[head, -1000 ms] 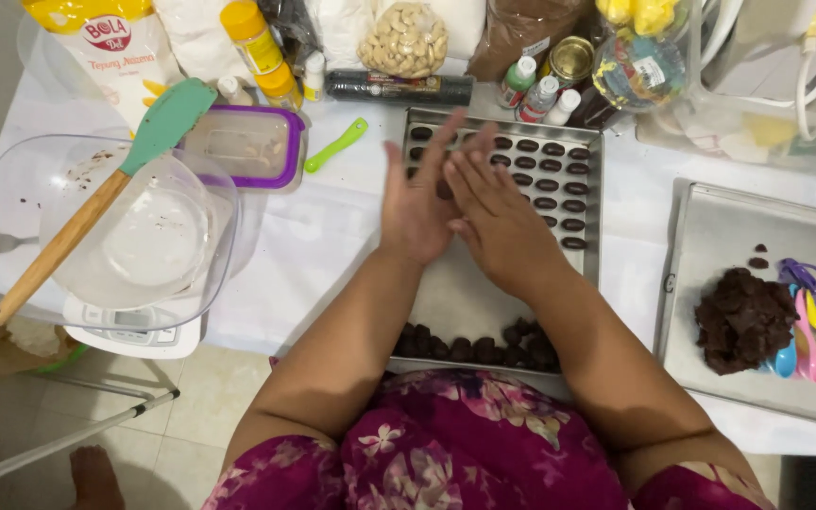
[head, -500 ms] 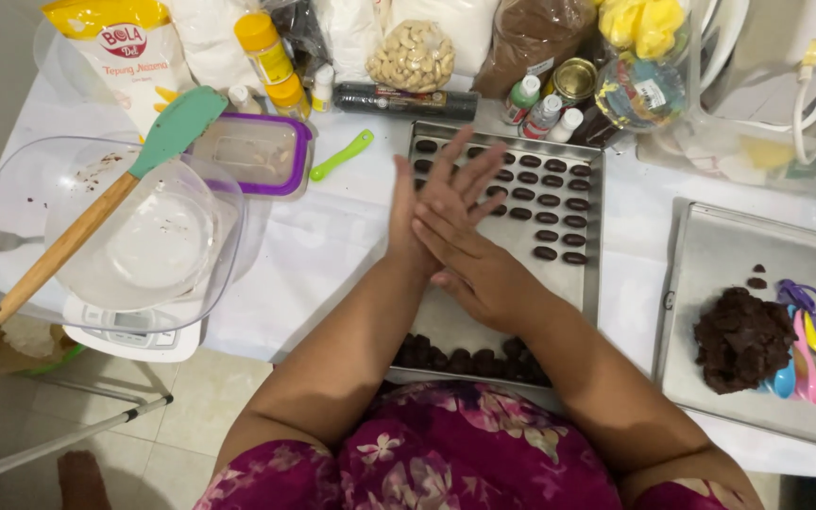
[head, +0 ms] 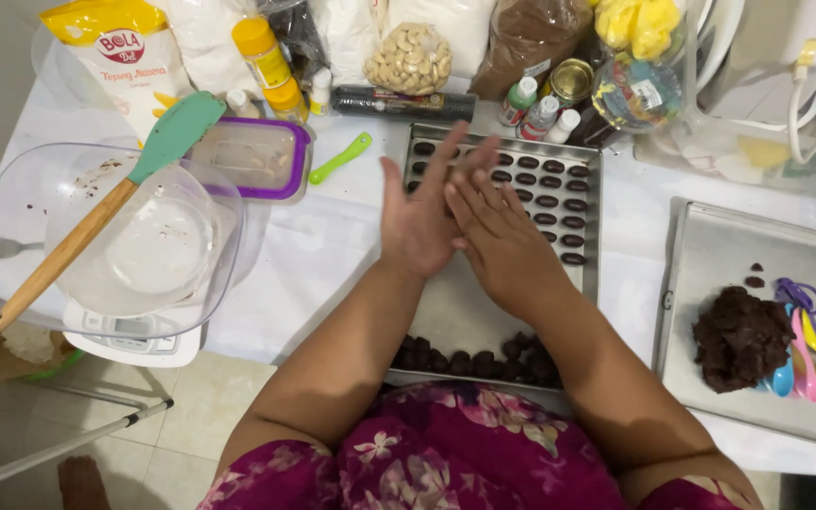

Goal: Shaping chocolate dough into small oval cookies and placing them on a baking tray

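Palms slid further out of line since a moment ago, left hand (head: 416, 219) and right hand (head: 500, 241) pressed flat above the baking tray (head: 589, 247), whatever sits between hidden, likely rolling dough.

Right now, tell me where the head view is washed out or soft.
Head view: lit evenly from above, with no hard shadows on the white tablecloth. The pale appliance at top right is nearly blown out. Glare streaks the clear bowl. The left hand and right hand, pressed together over the baking tray, look slightly soft at the fingers.
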